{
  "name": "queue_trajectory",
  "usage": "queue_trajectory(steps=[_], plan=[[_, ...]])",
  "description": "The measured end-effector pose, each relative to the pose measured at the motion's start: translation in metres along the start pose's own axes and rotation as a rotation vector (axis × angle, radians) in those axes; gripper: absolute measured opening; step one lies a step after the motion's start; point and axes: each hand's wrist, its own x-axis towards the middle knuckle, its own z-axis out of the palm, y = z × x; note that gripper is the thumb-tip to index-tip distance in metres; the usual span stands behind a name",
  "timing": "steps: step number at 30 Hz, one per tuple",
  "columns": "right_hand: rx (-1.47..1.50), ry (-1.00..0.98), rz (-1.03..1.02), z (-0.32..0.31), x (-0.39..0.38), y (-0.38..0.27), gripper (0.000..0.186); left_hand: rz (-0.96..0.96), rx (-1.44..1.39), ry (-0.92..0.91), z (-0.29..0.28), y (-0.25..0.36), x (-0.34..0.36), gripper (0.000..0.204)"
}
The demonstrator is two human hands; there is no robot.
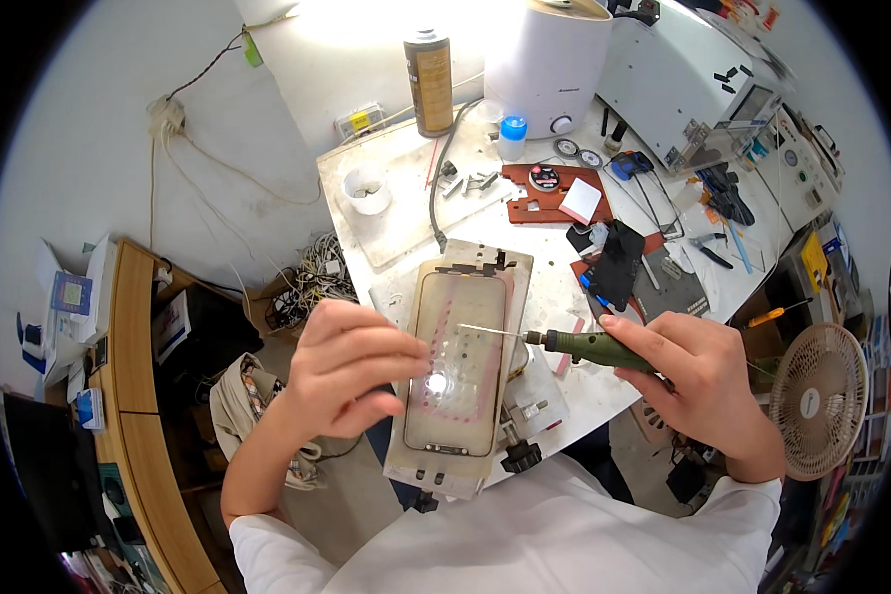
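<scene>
My right hand (698, 371) is wrapped round a green handheld rotary tool (596, 346), pen-like, with a dark collar. A thin pale rod (490, 331) sticks out of its front and reaches over a phone-shaped glass panel (457, 342). The panel has a thin dark border, dotted pink marks show on it, and light glares off its lower half. It lies lengthwise on a metal holder (515, 287) with a black knob (522, 456) near my body. At the panel's left edge my left hand (342, 371) has its fingers stretched out, holding nothing; I cannot tell whether the fingertips touch.
Behind the holder stand a small white tub (366, 190), a spray can (429, 84), a blue-capped bottle (512, 137) and a white appliance (547, 69). Red-brown mats (535, 208), a black sheet (619, 262) and pliers (713, 252) lie to the right. A fan (818, 401) stands far right.
</scene>
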Motion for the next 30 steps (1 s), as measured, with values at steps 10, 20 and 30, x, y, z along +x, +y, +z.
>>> queue_trajectory(steps=[10, 20, 30], plan=[[-0.006, 0.001, -0.027, -0.001, 0.0, -0.008, 0.053, 0.031, 0.053, -0.068, -0.006, 0.009, 0.002, 0.04], [0.0, -0.01, -0.042, -0.002, -0.003, -0.012, 0.052, 0.026, 0.088, -0.084, -0.01, 0.012, 0.003, 0.039], [0.02, -0.014, -0.046, -0.003, -0.004, -0.017, 0.051, 0.024, 0.111, -0.088, -0.011, 0.014, 0.004, 0.039]])
